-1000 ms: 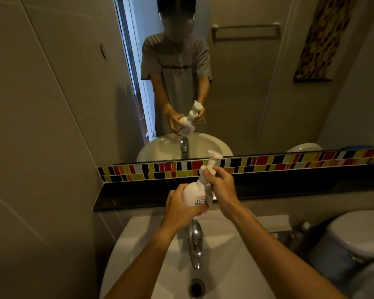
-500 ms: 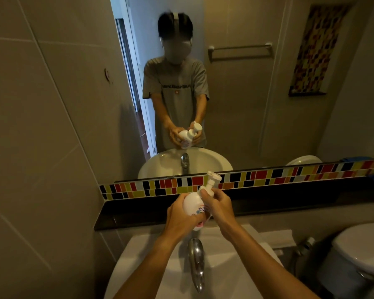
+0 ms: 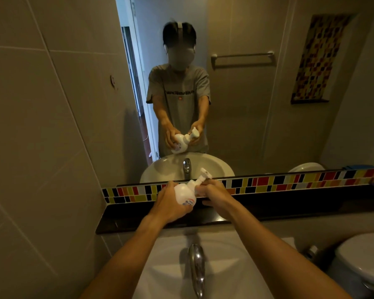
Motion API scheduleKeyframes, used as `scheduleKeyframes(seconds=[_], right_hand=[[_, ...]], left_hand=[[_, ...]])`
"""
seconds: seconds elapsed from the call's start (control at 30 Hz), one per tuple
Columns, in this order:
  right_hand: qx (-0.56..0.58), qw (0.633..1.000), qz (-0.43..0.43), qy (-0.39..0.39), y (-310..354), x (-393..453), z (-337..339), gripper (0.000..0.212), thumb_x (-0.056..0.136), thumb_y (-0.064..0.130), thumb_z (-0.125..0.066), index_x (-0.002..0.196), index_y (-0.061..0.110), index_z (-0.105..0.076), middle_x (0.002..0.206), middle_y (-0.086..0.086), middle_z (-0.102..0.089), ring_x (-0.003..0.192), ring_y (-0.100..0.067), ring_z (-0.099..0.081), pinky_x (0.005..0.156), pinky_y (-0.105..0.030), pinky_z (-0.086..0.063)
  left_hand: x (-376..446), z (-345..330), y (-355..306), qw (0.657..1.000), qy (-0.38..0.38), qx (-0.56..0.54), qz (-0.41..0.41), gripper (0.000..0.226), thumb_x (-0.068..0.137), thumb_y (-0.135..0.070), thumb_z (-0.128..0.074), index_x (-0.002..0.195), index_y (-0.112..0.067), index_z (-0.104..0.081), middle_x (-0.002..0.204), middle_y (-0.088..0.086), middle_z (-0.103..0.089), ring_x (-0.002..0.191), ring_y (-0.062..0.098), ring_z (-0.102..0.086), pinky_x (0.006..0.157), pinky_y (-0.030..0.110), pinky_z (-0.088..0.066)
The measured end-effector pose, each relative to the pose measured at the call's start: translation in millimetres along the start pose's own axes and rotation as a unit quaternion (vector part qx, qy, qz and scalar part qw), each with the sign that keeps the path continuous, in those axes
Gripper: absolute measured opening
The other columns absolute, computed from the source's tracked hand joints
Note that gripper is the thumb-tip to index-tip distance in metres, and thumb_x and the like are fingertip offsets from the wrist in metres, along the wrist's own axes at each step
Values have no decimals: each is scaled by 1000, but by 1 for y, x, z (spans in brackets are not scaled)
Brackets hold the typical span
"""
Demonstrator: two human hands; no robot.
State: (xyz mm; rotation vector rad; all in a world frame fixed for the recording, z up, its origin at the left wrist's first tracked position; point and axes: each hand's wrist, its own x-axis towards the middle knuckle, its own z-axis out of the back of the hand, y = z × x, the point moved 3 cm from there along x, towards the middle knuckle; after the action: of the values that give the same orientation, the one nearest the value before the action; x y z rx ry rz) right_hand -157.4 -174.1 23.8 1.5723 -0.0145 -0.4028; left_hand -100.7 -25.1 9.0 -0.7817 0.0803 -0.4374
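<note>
A round white soap pump bottle (image 3: 185, 194) with a coloured label is held in the air above the basin, tilted with its pump head toward the upper right. My left hand (image 3: 170, 205) grips the bottle's round body from the left and below. My right hand (image 3: 213, 196) grips the neck just under the white pump head (image 3: 205, 174). The mirror (image 3: 246, 117) ahead reflects the same hold.
A white washbasin (image 3: 229, 260) with a chrome tap (image 3: 197, 266) lies below my arms. A black ledge (image 3: 289, 208) with a coloured tile strip runs under the mirror. A white toilet (image 3: 363, 257) stands at the lower right. Tiled wall closes the left side.
The bottle has tilted further over to the right while both hands kept hold. The view has lifted, so hands and bottle sit higher against the tile strip.
</note>
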Motion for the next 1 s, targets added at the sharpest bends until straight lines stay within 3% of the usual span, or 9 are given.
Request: scheduleKeyframes(seconds=[0.07,0.13,0.23,0.3,0.47,0.57,0.7,0.8,1.0], right_hand=[[-6,1000,-1,-18,3,-3,-6,14,88,20,-64,101,16,-66,117,-8,-67,106,-22,-62,87,-38,-48],[-6,999,4,-36,4,-6,-12,26,89,27,-66,109,11,-65,110,-6,-65,93,-17,-60,75,-31,-49],[22,999,35,-30,5,-16,-22,17,89,19,-65,105,14,-66,101,-3,-67,86,-12,-60,65,-25,-46],[45,998,44,-31,3,-19,-24,17,87,13,-65,103,18,-67,106,-5,-69,91,-15,-63,67,-26,-48],[93,994,26,-59,-4,-20,-15,34,88,18,-65,121,12,-63,115,-10,-69,102,-22,-63,84,-36,-50],[86,995,37,-31,0,-17,-12,37,87,21,-61,124,16,-62,116,-9,-72,109,-27,-64,94,-43,-47],[71,995,70,26,12,-17,-11,33,94,19,-52,122,12,-69,116,-14,-73,103,-25,-68,82,-35,-49],[57,996,71,3,15,-15,-13,31,94,22,-59,121,10,-67,112,-12,-73,95,-20,-70,72,-28,-52],[44,996,63,-49,10,-5,-19,49,86,37,-72,122,10,-55,114,-13,-70,97,-21,-71,72,-28,-56]], left_hand=[[2,5,-2,998,-33,44,-9,77,60,-32,-87,120,-19,-41,121,5,-54,106,23,-56,76,31,-56],[1,9,-4,994,-72,81,-28,75,59,-34,-86,117,-20,-41,120,7,-56,107,27,-58,81,40,-59],[0,14,-4,991,-110,77,-14,74,59,-36,-85,116,-19,-41,117,8,-56,105,28,-56,80,42,-58],[1,16,-1,993,-107,43,2,75,58,-37,-86,115,-21,-39,115,6,-55,100,25,-58,77,39,-59],[-7,19,0,991,-52,-114,41,71,62,-30,-87,114,-27,-39,111,-3,-53,95,16,-57,67,21,-52],[-13,16,-4,974,7,-221,55,63,64,-23,-86,116,-21,-49,110,3,-63,92,17,-65,67,24,-55],[-21,9,-10,947,51,-314,53,54,72,-15,-80,120,-16,-56,102,7,-69,88,19,-69,60,19,-56],[-22,4,-12,947,18,-316,53,52,72,-18,-80,117,-21,-54,101,2,-67,89,17,-68,60,19,-55],[-18,-4,-18,953,-50,-291,65,56,69,-24,-83,114,-25,-49,100,-5,-60,88,11,-62,62,20,-50]])
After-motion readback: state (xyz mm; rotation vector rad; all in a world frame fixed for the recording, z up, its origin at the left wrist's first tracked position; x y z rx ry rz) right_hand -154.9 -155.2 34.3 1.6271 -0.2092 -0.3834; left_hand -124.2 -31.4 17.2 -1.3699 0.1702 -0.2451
